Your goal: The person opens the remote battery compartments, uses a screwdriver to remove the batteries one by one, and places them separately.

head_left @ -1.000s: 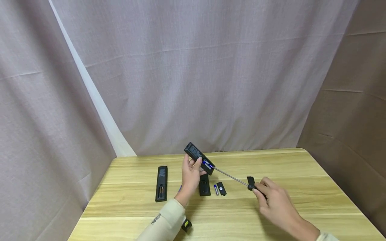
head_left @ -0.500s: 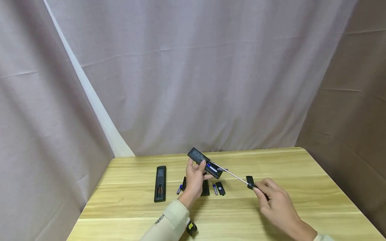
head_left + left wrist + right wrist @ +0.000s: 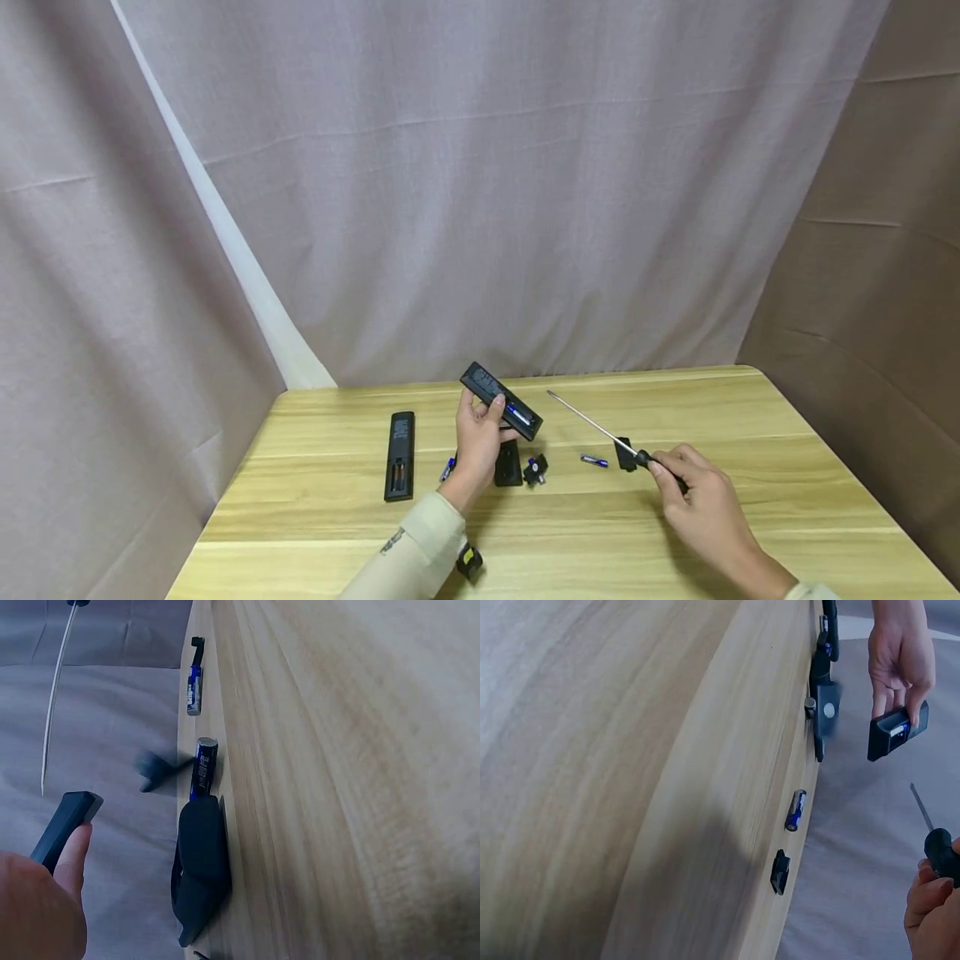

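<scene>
Above wooden table point(image 3: 315, 517), right hand point(image 3: 701, 500) gripping screwdriver point(image 3: 600, 432) has withdrawn from left hand point(image 3: 476, 437)'s clutched remote point(image 3: 501, 401).

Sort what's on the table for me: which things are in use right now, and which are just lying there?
In use:
left hand holding the raised remote
right hand holding the screwdriver

Lying about:
second remote
loose battery
small black cover
black pieces beneath the raised remote
</scene>
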`<move>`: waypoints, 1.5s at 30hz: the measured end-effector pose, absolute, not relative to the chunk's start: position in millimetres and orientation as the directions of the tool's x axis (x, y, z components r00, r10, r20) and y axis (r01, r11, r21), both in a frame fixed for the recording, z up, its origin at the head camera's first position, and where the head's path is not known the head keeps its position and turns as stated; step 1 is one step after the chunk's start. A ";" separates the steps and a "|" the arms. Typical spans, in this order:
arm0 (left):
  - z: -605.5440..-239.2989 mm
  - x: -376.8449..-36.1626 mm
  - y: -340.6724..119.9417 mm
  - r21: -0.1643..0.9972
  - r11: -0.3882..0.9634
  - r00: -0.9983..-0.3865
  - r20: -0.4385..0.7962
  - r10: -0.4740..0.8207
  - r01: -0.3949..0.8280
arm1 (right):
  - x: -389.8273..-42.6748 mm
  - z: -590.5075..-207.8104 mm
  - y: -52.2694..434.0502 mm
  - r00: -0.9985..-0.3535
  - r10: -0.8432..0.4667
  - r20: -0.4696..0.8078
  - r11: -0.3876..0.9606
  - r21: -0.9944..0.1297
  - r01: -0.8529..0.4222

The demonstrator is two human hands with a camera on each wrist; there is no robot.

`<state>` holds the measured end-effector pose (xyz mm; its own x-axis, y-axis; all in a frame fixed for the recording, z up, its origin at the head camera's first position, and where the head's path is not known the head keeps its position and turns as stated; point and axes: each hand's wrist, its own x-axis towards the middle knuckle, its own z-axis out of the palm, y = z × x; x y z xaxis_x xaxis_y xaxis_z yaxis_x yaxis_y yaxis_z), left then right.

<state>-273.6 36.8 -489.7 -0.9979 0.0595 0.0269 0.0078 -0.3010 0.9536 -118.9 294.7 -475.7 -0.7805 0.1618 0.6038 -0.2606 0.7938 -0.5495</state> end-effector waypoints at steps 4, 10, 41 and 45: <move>-489.6 -273.2 35.4 0.952 -0.306 -0.998 0.025 0.051 0.008 | -119.2 -475.5 295.1 -0.782 0.173 0.599 0.788 -0.560 -0.255; -489.9 -274.5 35.7 0.950 -0.312 -0.999 0.024 0.040 0.010 | -119.1 -475.7 294.8 -0.781 0.179 0.598 0.786 -0.564 -0.251; -479.1 -279.7 38.5 0.944 -0.329 -0.996 0.061 0.072 0.034 | -111.6 -465.0 291.3 -0.771 0.039 0.636 0.819 -0.462 -0.340; -478.5 -280.0 39.6 0.944 -0.328 -0.995 0.065 0.069 0.039 | -111.1 -463.3 290.9 -0.760 0.030 0.649 0.823 -0.448 -0.350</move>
<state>-280.0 39.6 -478.5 -0.9955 0.0690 0.0651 0.0390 -0.3276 0.9440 -111.1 290.9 -463.3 -0.7603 0.0300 0.6488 -0.3498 0.8227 -0.4480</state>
